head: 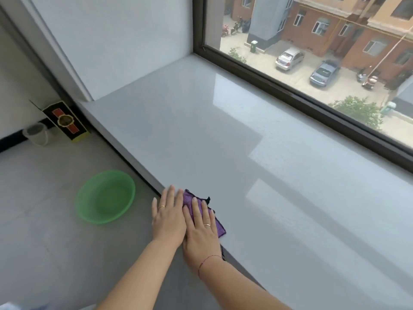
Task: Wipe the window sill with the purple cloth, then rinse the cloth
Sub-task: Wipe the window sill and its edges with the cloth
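Green basin (105,196) on floor, contents unclear; hands flat on purple cloth (214,222).

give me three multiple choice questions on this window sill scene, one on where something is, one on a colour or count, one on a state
1. Where is the purple cloth?
A. in the basin
B. on the sill near its front edge
C. against the window frame

2. What colour is the basin on the floor?
A. green
B. red
C. white

3. How are the hands placed?
A. both raised in the air
B. one holds the basin
C. both pressed flat on the cloth

Answers:
1 B: the cloth lies on the window sill beside its front edge.
2 A: the round basin below the sill is green.
3 C: the left hand and right hand lie flat side by side on the cloth, fingers extended.
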`<state>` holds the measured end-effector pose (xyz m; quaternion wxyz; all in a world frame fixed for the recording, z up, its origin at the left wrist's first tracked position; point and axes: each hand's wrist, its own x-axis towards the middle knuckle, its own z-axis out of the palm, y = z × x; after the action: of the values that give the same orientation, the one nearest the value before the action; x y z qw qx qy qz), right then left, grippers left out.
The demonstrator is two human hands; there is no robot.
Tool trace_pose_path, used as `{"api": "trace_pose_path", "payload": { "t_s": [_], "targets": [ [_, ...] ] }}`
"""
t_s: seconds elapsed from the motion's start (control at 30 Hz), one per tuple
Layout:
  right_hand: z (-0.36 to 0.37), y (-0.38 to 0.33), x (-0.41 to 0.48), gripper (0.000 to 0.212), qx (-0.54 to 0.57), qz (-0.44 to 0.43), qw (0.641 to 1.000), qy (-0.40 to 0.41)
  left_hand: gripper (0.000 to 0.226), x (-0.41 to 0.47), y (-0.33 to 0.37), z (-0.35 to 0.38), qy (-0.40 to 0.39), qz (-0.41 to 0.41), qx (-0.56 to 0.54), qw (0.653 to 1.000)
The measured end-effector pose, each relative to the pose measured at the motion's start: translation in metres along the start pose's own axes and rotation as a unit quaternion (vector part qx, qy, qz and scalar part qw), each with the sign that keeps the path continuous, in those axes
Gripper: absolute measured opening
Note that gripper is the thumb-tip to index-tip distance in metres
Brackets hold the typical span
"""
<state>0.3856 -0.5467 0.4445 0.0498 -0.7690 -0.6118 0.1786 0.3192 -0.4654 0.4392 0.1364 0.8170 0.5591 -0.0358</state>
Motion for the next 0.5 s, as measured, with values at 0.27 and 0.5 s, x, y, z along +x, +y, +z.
{"api": "trace_pose_path", "payload": {
  "t_s": [0.27,0.5],
  "targets": [
    [0.011,-0.046,0.091,0.068,-0.005,-0.041,0.999,-0.002,0.056,0.043,-0.065,-0.025,0.019,-0.03,-0.01,0.999],
    [0.007,-0.094,0.167,0.079,0.02,-0.023,0.999,0.021,0.057,0.103,-0.126,-0.065,0.013,0.002,-0.02,1.0]
  ]
}}
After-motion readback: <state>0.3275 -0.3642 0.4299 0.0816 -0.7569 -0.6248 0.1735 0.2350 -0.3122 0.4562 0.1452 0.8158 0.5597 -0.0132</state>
